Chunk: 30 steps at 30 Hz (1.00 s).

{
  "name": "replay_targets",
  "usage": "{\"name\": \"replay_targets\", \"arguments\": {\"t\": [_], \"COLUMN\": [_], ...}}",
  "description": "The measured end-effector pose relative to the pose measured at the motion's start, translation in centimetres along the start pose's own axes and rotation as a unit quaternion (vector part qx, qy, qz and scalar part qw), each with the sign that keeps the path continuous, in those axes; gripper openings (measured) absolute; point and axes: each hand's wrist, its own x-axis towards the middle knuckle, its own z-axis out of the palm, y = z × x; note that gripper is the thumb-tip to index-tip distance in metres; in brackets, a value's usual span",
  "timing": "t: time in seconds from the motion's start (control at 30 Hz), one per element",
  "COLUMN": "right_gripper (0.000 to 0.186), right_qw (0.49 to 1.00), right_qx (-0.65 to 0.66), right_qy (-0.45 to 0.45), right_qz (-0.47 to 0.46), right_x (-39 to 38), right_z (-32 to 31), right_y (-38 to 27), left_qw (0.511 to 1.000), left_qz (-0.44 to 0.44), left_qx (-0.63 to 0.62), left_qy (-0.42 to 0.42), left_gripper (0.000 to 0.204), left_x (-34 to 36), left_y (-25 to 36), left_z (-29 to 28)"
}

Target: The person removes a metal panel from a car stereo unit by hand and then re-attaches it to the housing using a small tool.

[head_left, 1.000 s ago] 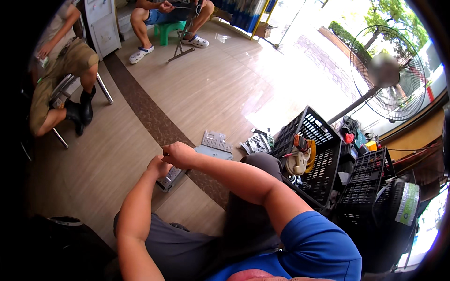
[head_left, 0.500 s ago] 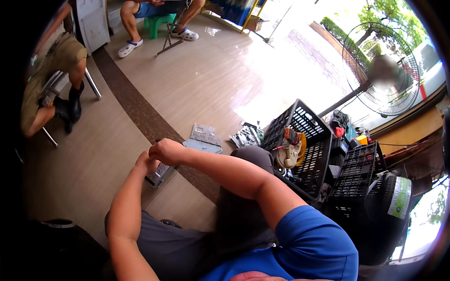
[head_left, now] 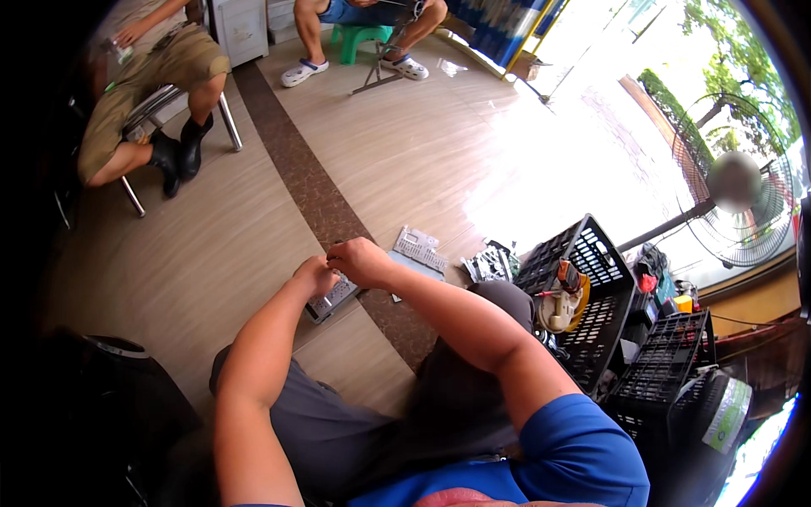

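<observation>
A grey metal case [head_left: 336,300] with rows of small holes stands low over the floor between my knees. Above it my hands meet at its far end. My left hand [head_left: 316,275] is closed, its fingers tucked beside the right one. My right hand [head_left: 361,262] is bent over with fingers pinched together; whatever sits between them is too small and hidden to name. Just beyond the right wrist lie a perforated metal panel [head_left: 421,246] and a smooth grey-blue metal plate [head_left: 422,265] on the floor.
Metal scraps [head_left: 492,263] are heaped beside a black plastic crate [head_left: 591,253] holding tools. More crates [head_left: 667,346] and a standing fan [head_left: 733,182] are at the right. Two seated people are at the far side, one on a green stool [head_left: 361,42]. A dark strip [head_left: 291,165] crosses the floor.
The whole view has shifted, so the scene sits farther right in it. Both hands stay together over the metal case, with slightly altered finger positions.
</observation>
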Motion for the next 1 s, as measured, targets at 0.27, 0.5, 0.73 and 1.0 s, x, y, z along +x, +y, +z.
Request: {"name": "replay_targets", "arguments": {"t": [0.27,0.5,0.73,1.0], "right_gripper": [0.021,0.022,0.024,0.027], "right_qw": [1.0,1.0,0.999,0.999], "right_qx": [0.016,0.013,0.044,0.03], "right_qy": [-0.019,-0.007,-0.022,-0.019], "right_qz": [-0.008,-0.006,-0.015,0.032], "right_x": [0.2,-0.3,0.1,-0.2], "right_z": [0.2,0.4,0.7,0.2], "right_y": [-1.6,-0.3,0.4,0.1], "left_qw": [0.998,0.999,0.991,0.998], "left_qz": [0.014,0.019,0.008,0.024], "left_qx": [0.06,-0.01,-0.112,-0.042], "left_qy": [-0.008,0.033,0.068,0.042], "left_gripper": [0.03,0.03,0.03,0.036], "left_x": [-0.7,-0.9,-1.2,-0.2], "left_y": [-2.0,0.1,-0.4,-0.8], "left_z": [0.4,-0.2,-0.2,0.2]}}
